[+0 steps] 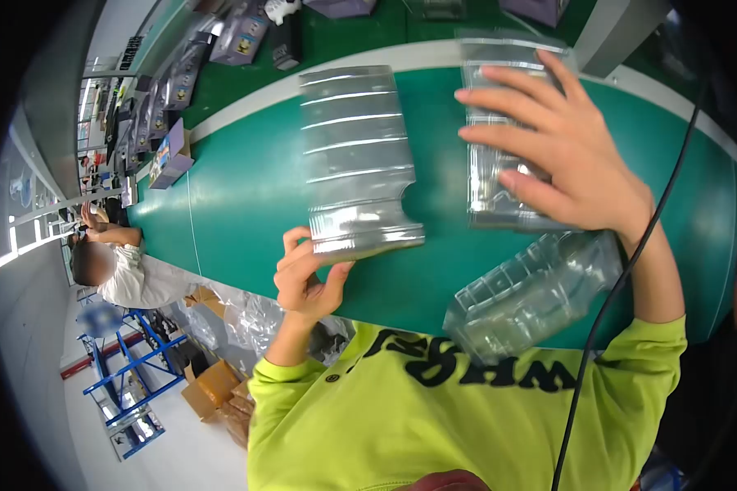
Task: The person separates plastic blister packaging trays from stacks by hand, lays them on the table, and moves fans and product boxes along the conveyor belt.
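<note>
My left hand (309, 278) grips the near end of a clear plastic tray (356, 151), thumb and fingers closed on its edge. Ridges run across this tray, and a rounded notch cuts into its right side. To the right, my right hand (553, 135) lies with spread fingers over another clear plastic tray (487, 192), covering much of it. A third clear plastic tray (524, 299) rests tilted near the table's front edge, below my right hand and close to my shirt.
The green table (246, 188) curves away to the left, where a co-worker (123, 270) sits. Purple boxes (241, 33) line the far side. A black cable (622, 278) hangs across the right. Cardboard boxes (211, 389) and a blue rack (127, 385) stand on the floor.
</note>
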{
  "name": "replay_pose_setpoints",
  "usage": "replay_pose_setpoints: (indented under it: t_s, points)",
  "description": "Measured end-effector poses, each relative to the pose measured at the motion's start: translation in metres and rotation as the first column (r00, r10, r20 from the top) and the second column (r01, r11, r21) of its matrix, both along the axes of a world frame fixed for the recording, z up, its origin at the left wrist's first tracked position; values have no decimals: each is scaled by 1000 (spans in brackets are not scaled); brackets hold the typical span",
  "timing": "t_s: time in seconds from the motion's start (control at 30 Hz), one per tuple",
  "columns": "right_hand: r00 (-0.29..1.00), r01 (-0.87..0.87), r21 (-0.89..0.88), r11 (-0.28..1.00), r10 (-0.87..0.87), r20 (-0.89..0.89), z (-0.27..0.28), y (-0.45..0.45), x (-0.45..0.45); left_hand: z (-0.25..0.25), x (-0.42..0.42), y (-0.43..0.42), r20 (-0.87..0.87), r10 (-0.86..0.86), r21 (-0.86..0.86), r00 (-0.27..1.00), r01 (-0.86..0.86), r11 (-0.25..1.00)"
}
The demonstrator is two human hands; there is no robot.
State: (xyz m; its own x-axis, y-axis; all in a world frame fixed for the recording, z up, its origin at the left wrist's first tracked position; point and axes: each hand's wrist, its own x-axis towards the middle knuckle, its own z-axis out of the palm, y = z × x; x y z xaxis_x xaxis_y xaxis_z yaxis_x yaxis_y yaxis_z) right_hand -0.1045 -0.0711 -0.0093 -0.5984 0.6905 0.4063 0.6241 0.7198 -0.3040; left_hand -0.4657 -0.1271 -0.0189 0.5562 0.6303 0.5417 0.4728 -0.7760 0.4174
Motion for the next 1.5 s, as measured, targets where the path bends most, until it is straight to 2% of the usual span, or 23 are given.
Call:
replay_pose_setpoints:
  t_s: [0.03,0.07,0.1,0.13,0.17,0.2,0.27,0.33,0.37,0.43,0.47,0.63,0.77,0.87,0.93,0.97,1.1,1.3,1.43,1.5]
  points:
    - [1000,-5,-8,1000,5,-8,0,-1,0,9,0,6,9,-6,27,1000,5,1000]
    - [1000,-2,-19,1000,1,-15,-1,-2,2,17,-2,12,172,52,-12,984,-51,999]
    - [1000,7,-22,1000,-7,-15,-1,-3,3,31,8,21,348,145,-129,926,-106,986]
    - [1000,15,-26,1000,-16,-15,-1,-3,5,45,18,30,524,233,-235,819,-124,964]
    - [1000,20,-30,999,-20,-17,-2,-4,5,73,39,46,660,376,-405,650,-114,907]
    - [1000,20,-34,999,-21,-21,-3,-5,5,94,51,67,688,446,-538,572,-10,843]
    - [999,28,-31,999,-29,-27,-4,-4,5,108,72,105,689,450,-686,568,310,658]
    - [998,38,-23,999,-39,-44,-6,-4,4,79,70,130,493,326,-763,807,221,607]
    - [997,45,-23,999,-46,-62,-8,-5,3,58,65,136,383,319,-815,867,154,559]
    - [993,74,-27,997,-76,-91,-9,-6,4,29,54,141,297,258,-883,919,162,440]
    - [990,92,-30,995,-95,-102,-8,-7,5,24,55,141,292,237,-885,927,168,434]
    - [992,69,-90,994,-78,-97,-4,-5,1,12,63,114,237,408,-944,882,110,310]
    - [997,70,-6,998,-70,-33,0,-5,-5,9,74,116,309,240,-944,920,267,192]
    - [999,31,9,999,-32,20,9,-1,-20,-6,83,118,363,194,-929,912,337,154]
    - [992,-103,7,995,104,-72,9,-2,-33,-16,87,123,405,137,-913,904,394,103]
    - [993,-97,9,995,97,-66,8,-4,-36,-21,86,125,412,130,-910,902,401,103]
    - [997,-69,-31,997,69,17,6,-7,-36,-39,82,132,552,86,-823,830,558,-106]
    - [997,-82,-18,996,82,13,1,2,-52,-40,68,136,570,196,-782,798,600,-170]
    - [1000,-24,-13,1000,23,-13,11,-1,-60,-25,72,130,507,43,-855,861,509,-103]
    - [1000,-13,-15,1000,12,-15,13,-1,-65,-24,71,128,533,89,-831,842,540,-131]
